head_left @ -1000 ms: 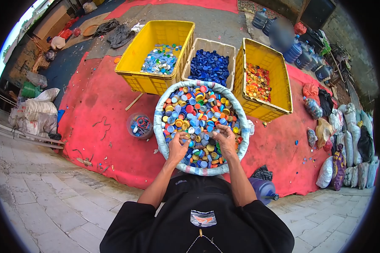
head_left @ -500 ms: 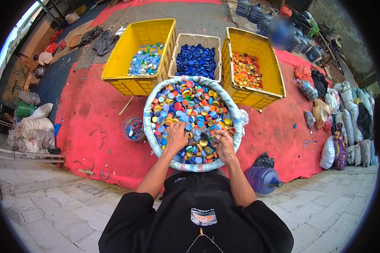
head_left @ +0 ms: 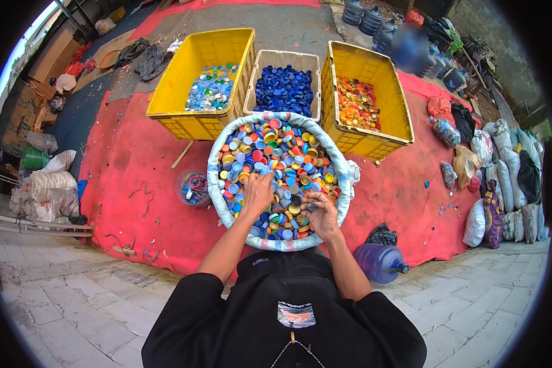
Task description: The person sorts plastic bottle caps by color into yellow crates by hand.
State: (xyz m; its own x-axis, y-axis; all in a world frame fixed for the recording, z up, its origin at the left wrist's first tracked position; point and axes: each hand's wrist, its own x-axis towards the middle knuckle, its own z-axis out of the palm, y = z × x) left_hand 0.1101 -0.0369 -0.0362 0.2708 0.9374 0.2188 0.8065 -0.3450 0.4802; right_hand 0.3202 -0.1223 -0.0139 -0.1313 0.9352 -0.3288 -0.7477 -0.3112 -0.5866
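A round basin with a pale cloth-wrapped rim [head_left: 214, 178] sits right before me, heaped with mixed-colour bottle caps [head_left: 286, 144]. Over the left-middle of the heap, my left hand [head_left: 259, 195] has its fingers curled down among the caps; its fingertips are partly hidden and I cannot tell what they hold. My right hand [head_left: 324, 216] is closed at the right side of the heap, with a dark bottle cap [head_left: 311, 207] pinched between thumb and fingers.
Beyond the basin stand a yellow crate [head_left: 159, 109] of pale caps, a whitish crate [head_left: 318, 76] of blue caps and another yellow crate [head_left: 368, 140] of orange and red caps. A small clear tub [head_left: 181, 189] is at left, a purple water jug [head_left: 377, 262] at right.
My left hand has shifted slightly up and its fingers have reached right over the caps. My right hand has moved a little left and down, its fingers turned inward.
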